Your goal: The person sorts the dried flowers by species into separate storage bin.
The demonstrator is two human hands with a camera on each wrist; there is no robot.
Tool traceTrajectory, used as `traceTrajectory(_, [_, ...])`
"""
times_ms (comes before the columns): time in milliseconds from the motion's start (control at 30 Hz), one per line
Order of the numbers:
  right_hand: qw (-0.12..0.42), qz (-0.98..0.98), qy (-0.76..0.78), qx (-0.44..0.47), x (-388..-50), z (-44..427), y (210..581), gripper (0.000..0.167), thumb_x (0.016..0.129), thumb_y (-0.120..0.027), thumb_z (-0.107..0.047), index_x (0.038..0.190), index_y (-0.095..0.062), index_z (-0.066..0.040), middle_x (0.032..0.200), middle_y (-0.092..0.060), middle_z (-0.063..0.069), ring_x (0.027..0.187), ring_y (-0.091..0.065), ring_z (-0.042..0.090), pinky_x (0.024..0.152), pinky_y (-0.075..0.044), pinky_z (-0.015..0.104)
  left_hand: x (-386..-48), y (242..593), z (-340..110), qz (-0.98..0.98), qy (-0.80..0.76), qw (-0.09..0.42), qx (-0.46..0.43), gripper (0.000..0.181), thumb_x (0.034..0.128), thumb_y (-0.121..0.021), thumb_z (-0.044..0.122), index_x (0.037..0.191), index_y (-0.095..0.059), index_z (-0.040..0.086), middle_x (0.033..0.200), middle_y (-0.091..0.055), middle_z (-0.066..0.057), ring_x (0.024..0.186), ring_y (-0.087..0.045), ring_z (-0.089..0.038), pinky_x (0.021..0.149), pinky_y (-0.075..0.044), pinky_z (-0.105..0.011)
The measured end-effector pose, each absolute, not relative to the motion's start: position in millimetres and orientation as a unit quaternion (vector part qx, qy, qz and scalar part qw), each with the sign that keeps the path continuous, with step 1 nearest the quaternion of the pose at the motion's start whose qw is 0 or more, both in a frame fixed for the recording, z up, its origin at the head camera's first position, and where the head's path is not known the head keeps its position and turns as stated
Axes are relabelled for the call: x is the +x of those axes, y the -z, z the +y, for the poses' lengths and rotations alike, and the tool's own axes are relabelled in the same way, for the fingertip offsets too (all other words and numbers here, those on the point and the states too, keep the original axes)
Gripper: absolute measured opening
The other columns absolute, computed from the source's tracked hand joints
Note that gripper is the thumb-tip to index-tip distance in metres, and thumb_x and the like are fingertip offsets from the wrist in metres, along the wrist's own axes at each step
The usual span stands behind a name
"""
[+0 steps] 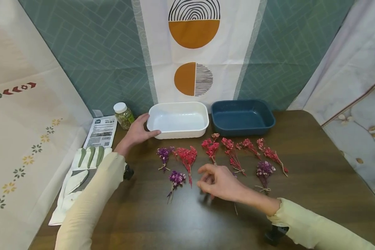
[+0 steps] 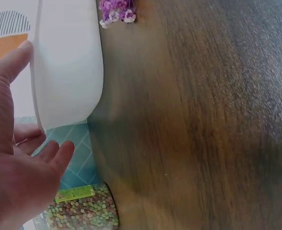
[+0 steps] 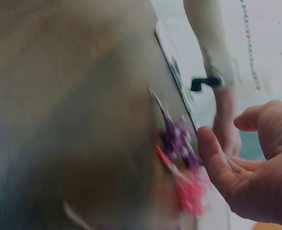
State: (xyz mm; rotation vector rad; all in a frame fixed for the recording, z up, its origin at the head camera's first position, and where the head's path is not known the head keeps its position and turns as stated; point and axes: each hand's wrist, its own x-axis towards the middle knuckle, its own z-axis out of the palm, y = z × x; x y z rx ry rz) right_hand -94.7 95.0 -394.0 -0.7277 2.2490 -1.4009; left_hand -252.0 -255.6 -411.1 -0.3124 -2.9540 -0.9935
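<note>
My left hand [image 1: 136, 132] grips the left end of a white rectangular dish [image 1: 184, 134], its thumb near the front rim. In the left wrist view, the fingers [image 2: 50, 152] curl by the dish's corner. Over the table, my right hand [image 1: 223, 183] hovers with loosely bent fingers and nothing visible in them. Around it lie small dried-flower bunches: a red bunch [image 1: 186, 156] and a purple bunch [image 1: 176, 177] to its left, another purple bunch [image 1: 265, 169] to its right. The right hand partly covers some stems. In the right wrist view, thumb and fingers [image 3: 212, 153] stand apart.
A dark blue dish [image 1: 243, 132] stands right of the white one. At the back left are a white-capped jar of coloured pellets [image 1: 124, 117] and a printed packet [image 1: 101, 132]. White and green gloves [image 1: 89, 163] lie at the left edge. More red bunches [image 1: 232, 154] lie before the dishes.
</note>
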Motion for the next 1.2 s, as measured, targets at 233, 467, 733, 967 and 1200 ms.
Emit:
traceTrajectory(233, [0.204,0.798,0.514,-0.240,-79.5,69.7,409.2,0.048,0.093,-0.073,-0.019,0.129,-0.055,0.008,0.093,-0.065,0.005,0.067,-0.067,0.025,0.056,-0.055,0.032,-252.9,413.0,-257.3,-0.941,0.329,-0.004,-0.081,0.091,0.0851,-0.078,0.043,0.153,-0.035,0.000,0.159,-0.028,-0.019,0.145,-0.027,-0.040,0.112,-0.026,-0.058])
traceTrajectory(467, [0.153,0.831,0.486,-0.223,-69.1,49.6,423.1,0.059,0.089,-0.076,-0.022,0.133,-0.051,0.007,0.102,-0.066,0.011,0.076,-0.067,0.009,0.070,-0.055,0.030,-254.8,412.9,-257.1,-0.947,0.311,-0.007,-0.081,0.094,0.0854,-0.077,0.044,0.153,-0.033,-0.003,0.160,-0.027,-0.019,0.146,-0.025,-0.040,0.113,-0.025,-0.057])
traceTrajectory(733, [0.140,0.817,0.533,-0.170,-63.4,27.2,436.1,0.073,0.087,-0.078,-0.021,0.140,-0.039,0.010,0.106,-0.065,0.016,0.064,-0.065,0.010,0.057,-0.055,0.027,-252.5,413.8,-258.3,-0.948,0.308,-0.014,-0.074,0.095,0.0855,-0.076,0.045,0.153,-0.032,-0.004,0.161,-0.026,-0.019,0.146,-0.024,-0.039,0.113,-0.025,-0.057])
traceTrajectory(967, [0.105,0.830,0.523,-0.162,-64.8,18.4,443.8,0.078,0.086,-0.079,-0.021,0.142,-0.035,0.011,0.101,-0.067,0.014,0.053,-0.062,0.008,0.057,-0.054,0.026,-253.5,411.7,-259.0,-0.947,0.311,-0.012,-0.075,0.093,0.0849,-0.078,0.043,0.152,-0.034,-0.004,0.160,-0.028,-0.019,0.146,-0.025,-0.039,0.113,-0.025,-0.056])
traceTrajectory(1200, [0.051,0.878,0.441,-0.179,-67.1,9.8,450.4,0.082,0.082,-0.082,-0.029,0.140,-0.039,0.010,0.088,-0.069,0.003,0.058,-0.056,0.004,0.067,-0.053,0.033,-254.2,410.9,-259.2,-0.949,0.307,-0.016,-0.074,0.094,0.0852,-0.077,0.044,0.152,-0.034,-0.004,0.160,-0.028,-0.018,0.146,-0.025,-0.038,0.114,-0.025,-0.055])
